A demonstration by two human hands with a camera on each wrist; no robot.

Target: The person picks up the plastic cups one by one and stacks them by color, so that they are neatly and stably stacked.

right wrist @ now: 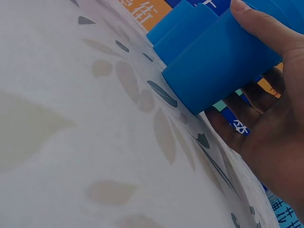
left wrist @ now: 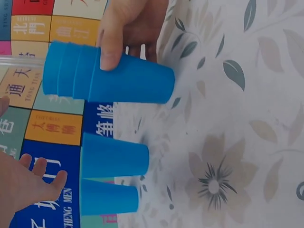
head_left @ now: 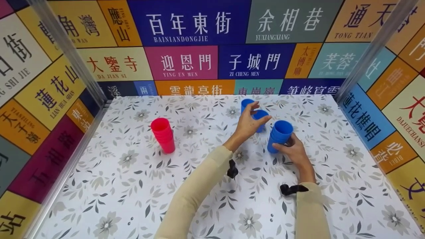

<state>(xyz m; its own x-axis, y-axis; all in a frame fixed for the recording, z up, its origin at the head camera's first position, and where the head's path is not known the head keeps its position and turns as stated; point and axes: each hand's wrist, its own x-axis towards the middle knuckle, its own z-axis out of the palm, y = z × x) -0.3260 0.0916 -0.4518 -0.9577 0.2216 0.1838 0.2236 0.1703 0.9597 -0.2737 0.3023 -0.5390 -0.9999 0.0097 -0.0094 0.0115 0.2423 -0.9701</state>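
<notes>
In the head view, my right hand grips a stack of nested blue cups standing on the table, thumb on the near side and fingers around the far right. The left wrist view shows several rims in this stack. Two single blue cups stand behind and left of it: a nearer cup and a farther cup. My left hand is raised beside the nearer cup, overlapping it in the head view. Its thumb and fingers are apart with nothing between them, as the left wrist view also shows.
A stack of nested red cups stands left of centre on the table, which has a leaf and flower pattern. Panels with street names wall off the back and both sides. Black straps hang at both wrists.
</notes>
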